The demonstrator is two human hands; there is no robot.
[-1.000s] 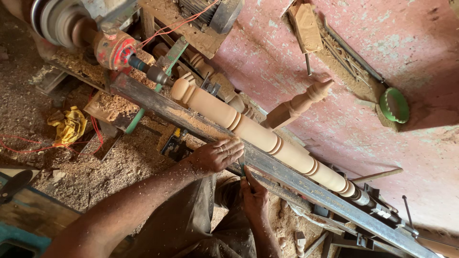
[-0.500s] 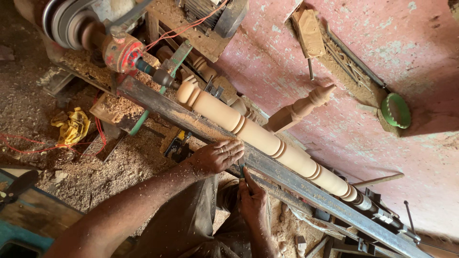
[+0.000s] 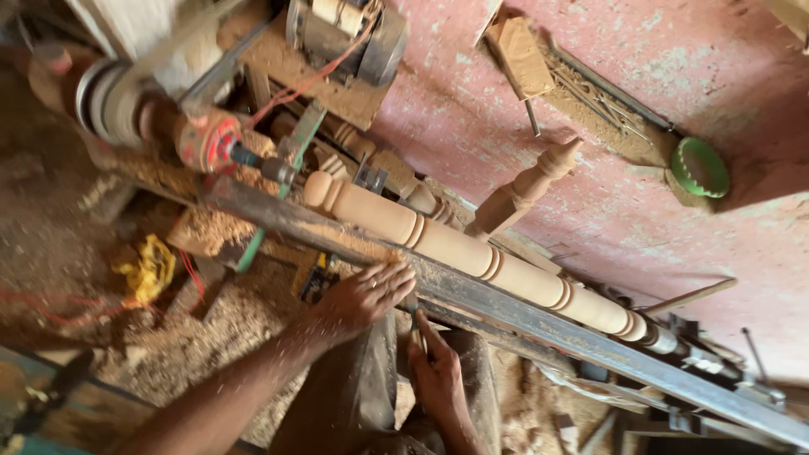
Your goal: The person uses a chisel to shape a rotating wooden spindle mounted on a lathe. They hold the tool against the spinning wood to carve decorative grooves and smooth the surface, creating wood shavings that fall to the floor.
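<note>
head view, workpiece: long turned wooden spindle (image 3: 472,249) mounted on lathe, running diagonally from upper left to lower right; rings and beads cut at intervals, rounded knob at left end.
head view, tool rest: dark metal bar (image 3: 506,303) lying parallel to spindle, just below it, sawdust along top edge.
head view, left hand: left hand (image 3: 364,295) laid palm-down on the bar, fingers (image 3: 396,276) extended, slightly spread, tips just beside spindle; contact w/ spindle cannot be told.
head view, right hand: right hand (image 3: 434,371) below the bar, fingers curled shut round a thin tool (image 3: 419,333); tool tip hidden behind bar, kind of tool cannot be told.
head view, drive end: red chuck (image 3: 211,141) and grey pulley (image 3: 105,101) at upper left, in line w/ spindle knob.
head view, motor: electric motor (image 3: 345,34) at top, red wire trailing from it.
head view, backdrop: worn pink wall (image 3: 640,211) behind lathe.
head view, spare part: second turned wooden piece (image 3: 527,190) leaning vs. wall, just behind spindle.
head view, misc: green ring-shaped object (image 3: 699,167) on ledge at right; yellow rag (image 3: 150,270) on floor at left.
head view, floor: heaps of sawdust (image 3: 219,329) under lathe, near left forearm.
</note>
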